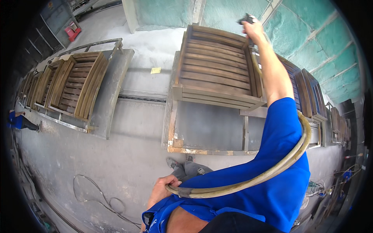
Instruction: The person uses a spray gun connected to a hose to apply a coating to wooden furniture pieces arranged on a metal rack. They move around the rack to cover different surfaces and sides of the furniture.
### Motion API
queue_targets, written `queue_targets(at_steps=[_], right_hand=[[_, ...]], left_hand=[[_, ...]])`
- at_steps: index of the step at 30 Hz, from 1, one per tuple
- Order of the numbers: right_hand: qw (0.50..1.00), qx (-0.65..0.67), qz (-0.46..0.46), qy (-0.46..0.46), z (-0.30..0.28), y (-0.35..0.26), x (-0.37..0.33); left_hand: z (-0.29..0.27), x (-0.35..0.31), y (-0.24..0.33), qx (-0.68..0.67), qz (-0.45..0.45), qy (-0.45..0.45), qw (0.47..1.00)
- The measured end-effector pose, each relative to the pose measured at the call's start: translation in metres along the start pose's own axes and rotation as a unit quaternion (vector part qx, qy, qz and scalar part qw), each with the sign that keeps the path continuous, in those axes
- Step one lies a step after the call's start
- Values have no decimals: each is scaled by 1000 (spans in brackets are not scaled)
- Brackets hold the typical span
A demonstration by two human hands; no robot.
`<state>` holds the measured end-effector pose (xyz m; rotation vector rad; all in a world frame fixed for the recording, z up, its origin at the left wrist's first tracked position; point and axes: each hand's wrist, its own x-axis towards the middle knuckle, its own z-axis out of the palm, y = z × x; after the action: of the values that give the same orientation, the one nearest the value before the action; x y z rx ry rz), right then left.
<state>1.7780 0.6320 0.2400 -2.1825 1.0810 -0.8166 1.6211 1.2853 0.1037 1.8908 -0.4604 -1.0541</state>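
Note:
My right hand [253, 31] is stretched out past the far right corner of a slatted brown wooden frame [217, 58]. It grips a dark spray gun [244, 18], whose hose runs down beside my forearm. The frame is box-shaped with raised sides and lies on a low dusty metal-framed stand [210, 150]. Close to my body, my left hand [165, 186] is closed around the tan doubled hose [248, 182]. That hose loops across my front and up around my right upper arm. Part of it behind the arm is hidden.
More slatted wooden frames [79, 83] stand on another stand at left, and others [311, 93] beyond my right arm. A thin hose [110, 206] lies looped on the floor. Green sheeting [233, 15] lines the far wall. Another person [17, 120] is at the far left.

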Motion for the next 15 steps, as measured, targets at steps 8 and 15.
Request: queue_targets(at_steps=[8, 15], right_hand=[[995, 71, 4, -71, 67, -43, -17], [985, -136, 52, 94, 4, 14, -38]], left_hand=[[-22, 25, 19, 46, 18, -53, 997], [-98, 65, -24, 7, 29, -102, 994]])
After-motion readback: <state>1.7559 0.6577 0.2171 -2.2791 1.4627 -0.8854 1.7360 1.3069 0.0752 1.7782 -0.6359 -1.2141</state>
